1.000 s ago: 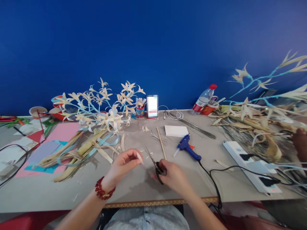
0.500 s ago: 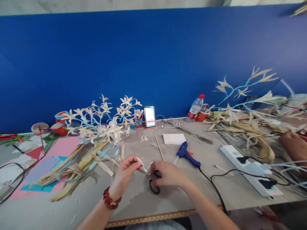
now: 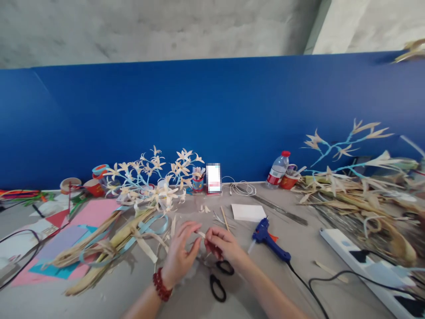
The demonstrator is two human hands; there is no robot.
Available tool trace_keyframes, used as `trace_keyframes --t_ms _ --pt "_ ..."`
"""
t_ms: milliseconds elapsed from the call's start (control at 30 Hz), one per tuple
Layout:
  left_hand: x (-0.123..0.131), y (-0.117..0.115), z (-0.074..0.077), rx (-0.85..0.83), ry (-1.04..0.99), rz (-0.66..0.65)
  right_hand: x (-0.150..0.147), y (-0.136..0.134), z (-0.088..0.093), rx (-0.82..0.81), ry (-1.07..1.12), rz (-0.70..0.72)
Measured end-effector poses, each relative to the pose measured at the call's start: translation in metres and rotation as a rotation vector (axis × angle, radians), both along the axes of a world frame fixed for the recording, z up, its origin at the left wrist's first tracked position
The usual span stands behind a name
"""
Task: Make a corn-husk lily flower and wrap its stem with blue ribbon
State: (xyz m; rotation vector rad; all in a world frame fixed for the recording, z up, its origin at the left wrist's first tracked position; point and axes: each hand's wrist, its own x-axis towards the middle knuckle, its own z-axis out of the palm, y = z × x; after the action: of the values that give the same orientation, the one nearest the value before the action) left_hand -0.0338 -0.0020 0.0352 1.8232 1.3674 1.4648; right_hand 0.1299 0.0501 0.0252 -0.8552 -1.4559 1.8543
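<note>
My right hand (image 3: 222, 244) pinches a small pale strip of dried husk (image 3: 202, 234) between thumb and fingers. Beside it is my left hand (image 3: 183, 249), wearing a red bead bracelet, its thumb and fingers apart; the fingertips are close to the strip's other end, and I cannot tell if they touch it. Black-handled scissors (image 3: 218, 288) lie on the table just below my hands, their blades partly hidden. Right of my hands rests a blue glue gun (image 3: 270, 241).
Pale husk flowers on blue stems (image 3: 156, 175) stand at the back left. A white power strip (image 3: 352, 261) with cables lies on the right, near dried husks (image 3: 358, 199). A water bottle (image 3: 278, 170), a phone (image 3: 213, 178) and white card (image 3: 248, 212) are farther back.
My right hand has let go of the scissors, which now lie on the table, and has taken the husk strip. My left hand's pinch has opened. The view has tilted upward.
</note>
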Motion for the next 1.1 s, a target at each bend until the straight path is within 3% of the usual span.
trace_keyframes --t_ms 100,167,367,600,767,867,967,1100 --pt "0.004 0.000 -0.005 0.010 0.066 0.017 0.002 -0.003 -0.004 -0.090 0.012 -0.002" --pt "0.008 0.000 -0.008 -0.036 0.036 0.023 0.003 -0.005 -0.004 -0.040 -0.008 -0.037" --pt "0.013 0.001 -0.016 -0.235 -0.117 0.032 0.006 -0.011 -0.002 0.511 -0.260 -0.208" --pt "0.014 -0.001 -0.018 -0.256 -0.067 0.057 0.006 -0.019 -0.007 0.909 -0.438 -0.266" --pt "0.003 0.004 -0.018 -0.260 -0.099 0.148 0.010 -0.018 -0.008 0.870 -0.356 -0.388" --pt "0.000 0.004 -0.014 -0.295 -0.160 0.038 0.010 -0.016 -0.006 0.762 -0.302 -0.369" --pt "0.007 0.001 -0.008 -0.281 -0.100 -0.093 0.006 -0.017 -0.006 0.780 -0.293 -0.318" --pt "0.014 -0.001 -0.010 -0.214 -0.014 -0.066 0.002 -0.019 -0.010 0.884 -0.281 -0.319"
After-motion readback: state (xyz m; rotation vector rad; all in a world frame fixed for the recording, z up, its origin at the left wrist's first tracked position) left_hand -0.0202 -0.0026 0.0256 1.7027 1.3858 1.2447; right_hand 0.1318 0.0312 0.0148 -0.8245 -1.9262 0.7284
